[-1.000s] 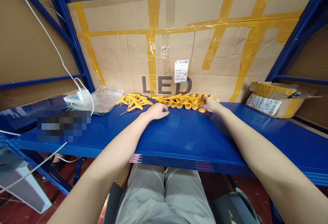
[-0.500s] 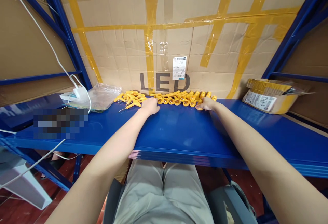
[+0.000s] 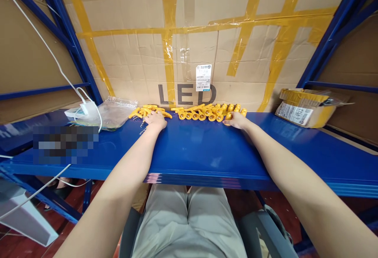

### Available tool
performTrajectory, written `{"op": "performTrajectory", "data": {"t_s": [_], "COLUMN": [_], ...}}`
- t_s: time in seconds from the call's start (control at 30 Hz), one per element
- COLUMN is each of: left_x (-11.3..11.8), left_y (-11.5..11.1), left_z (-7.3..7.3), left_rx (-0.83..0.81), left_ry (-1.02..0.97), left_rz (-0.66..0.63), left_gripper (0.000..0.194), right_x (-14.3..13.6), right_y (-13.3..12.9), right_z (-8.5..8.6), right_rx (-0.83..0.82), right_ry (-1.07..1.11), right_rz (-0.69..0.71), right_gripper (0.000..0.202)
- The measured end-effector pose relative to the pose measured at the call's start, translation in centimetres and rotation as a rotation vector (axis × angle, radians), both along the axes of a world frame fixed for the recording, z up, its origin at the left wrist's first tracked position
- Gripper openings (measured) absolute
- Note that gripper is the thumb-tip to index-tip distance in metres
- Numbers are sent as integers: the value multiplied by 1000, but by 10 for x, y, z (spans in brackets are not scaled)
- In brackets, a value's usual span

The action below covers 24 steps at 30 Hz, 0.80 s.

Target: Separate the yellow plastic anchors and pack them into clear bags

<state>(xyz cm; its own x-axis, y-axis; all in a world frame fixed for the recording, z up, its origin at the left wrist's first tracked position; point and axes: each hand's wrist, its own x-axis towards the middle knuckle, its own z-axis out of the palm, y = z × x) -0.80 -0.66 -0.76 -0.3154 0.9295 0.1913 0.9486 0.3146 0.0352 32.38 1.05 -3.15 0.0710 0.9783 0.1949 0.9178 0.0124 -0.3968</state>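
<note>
On the blue table (image 3: 195,148), my left hand (image 3: 155,120) rests over a pile of yellow handled pieces with metal spirals (image 3: 138,112), its fingers spread on them. Right of it, yellow cup-ended pieces (image 3: 195,115) lie in a row against the cardboard, open ends facing me. At the row's right end my right hand (image 3: 237,120) has its fingers closed round a yellow cup-ended piece (image 3: 228,118). More yellow pieces (image 3: 243,112) stand just behind that hand.
A large taped cardboard sheet (image 3: 132,61) rises behind the table. A taped box (image 3: 307,110) sits at the right. Clear plastic bags (image 3: 118,112), a white adapter (image 3: 87,108) with cable and a blurred dark object (image 3: 65,142) are at the left.
My left hand has moved left from the row's left end onto the pile of spiral pieces, and its fingers have spread. My right hand stays at the row's right end.
</note>
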Motion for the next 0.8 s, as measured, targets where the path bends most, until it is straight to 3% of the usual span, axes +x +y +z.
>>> {"op": "performTrajectory", "data": {"t_s": [0.13, 0.4, 0.67, 0.8], "left_x": [-1, 4, 9, 13], "left_y": [-3, 4, -8, -15], "left_z": [0, -4, 7, 12], "left_rx": [-13, -7, 8, -157], "left_ry": [-56, -73, 34, 56], "left_rz": [-90, -384, -381, -458], "left_gripper": [62, 36, 33, 34], "right_x": [0, -18, -36, -40], "right_y": [-4, -20, -26, -31], "right_z": [7, 22, 18, 21], "right_rx": [14, -105, -102, -127], "right_ry": [-136, -224, -211, -218], "right_rz": [70, 133, 219, 221], "right_gripper": [30, 27, 36, 33]}}
